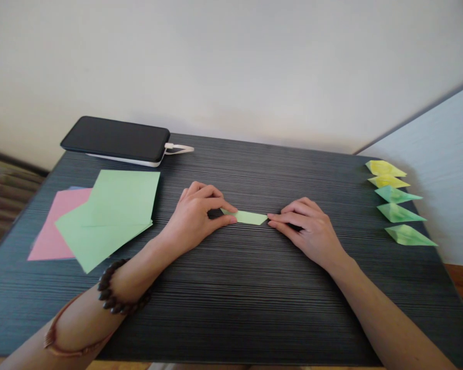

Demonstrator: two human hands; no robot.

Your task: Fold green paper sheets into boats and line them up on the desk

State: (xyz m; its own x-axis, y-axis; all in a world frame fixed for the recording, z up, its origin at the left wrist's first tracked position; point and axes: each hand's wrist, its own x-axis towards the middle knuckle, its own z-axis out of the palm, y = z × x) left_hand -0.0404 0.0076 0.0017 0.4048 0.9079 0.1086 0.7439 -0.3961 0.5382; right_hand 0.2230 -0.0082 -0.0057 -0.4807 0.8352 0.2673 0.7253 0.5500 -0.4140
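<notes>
Dark, striped surface (231,308) against a pale wall. At its middle lies a small green strip (249,217), folded narrow. The left hand (195,216) pinches the strip's left end between thumb and forefinger; the right hand (308,228) lies flat, fingers together, its tips pressing the right point. A crease seems to be getting pressed flat, which calls for both ends held still. Green sheets (116,210) lie by the left edge, five folded pieces (399,211) along the right edge.
</notes>
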